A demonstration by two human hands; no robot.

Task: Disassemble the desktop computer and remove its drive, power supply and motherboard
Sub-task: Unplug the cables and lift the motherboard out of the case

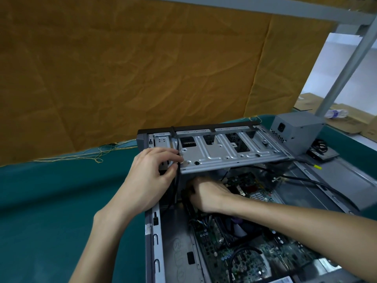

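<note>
**Reaching Under the Drive Cage**

Lying open on its side, the computer case (152, 242) sat nearest you on the green desk (51, 201), its motherboard (244, 256) still seated inside with black cables (295, 180) looping over it. Your right hand (208, 196) reached in beneath the drive cage (224, 152), fingers curled down among the wiring; I could not tell what, if anything, it gripped. Your left hand (151, 176) hovered just above at the cage's left corner, thumb and forefinger pinching a thin black cable (177, 180) that ran down over the edge. Beyond the case, the power supply (295, 129) stood already out on the desk at the far right, a brown cloth backdrop (122, 68) behind everything.
</note>
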